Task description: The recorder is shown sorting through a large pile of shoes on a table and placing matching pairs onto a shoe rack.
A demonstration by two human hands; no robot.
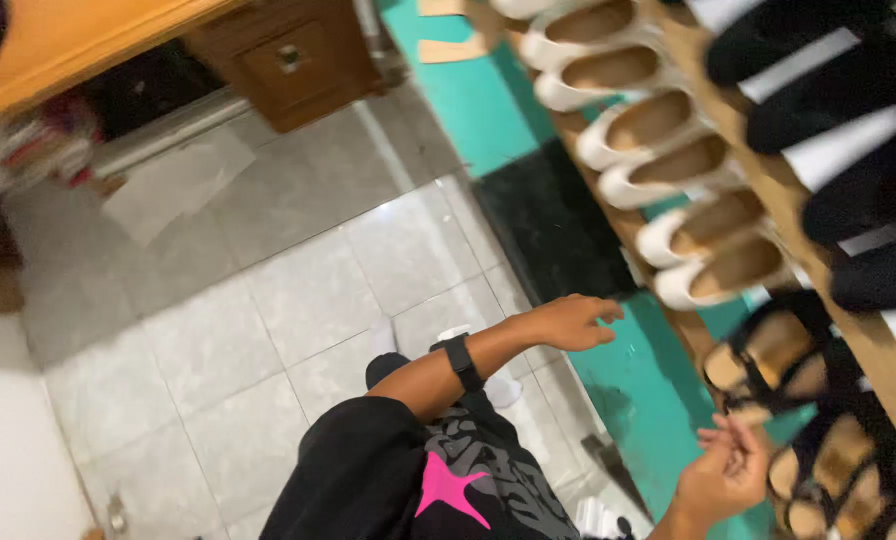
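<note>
L hand (573, 322), fingers loosely apart, empty, hovers near white shoes (713, 268) on wooden shelf (868, 335). R hand (725, 470), fingers curled, empty, beside black-strap sandals (768, 355) on lower tier. Tan card labels (450, 48) lie on green floor strip, upper centre.

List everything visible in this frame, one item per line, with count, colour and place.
white shoes: about seven, white with tan insoles, upper rack shelf
black shoes: several, black, top right
strappy sandals: a few, black with tan soles, lower right
rack: one, wooden, right side
wall: green and black, behind rack
floor: grey tiles
cabinet: one, brown, top centre
wristband: one, black, left wrist
left hand: empty, near white shoes
right hand: empty, near sandals
</note>
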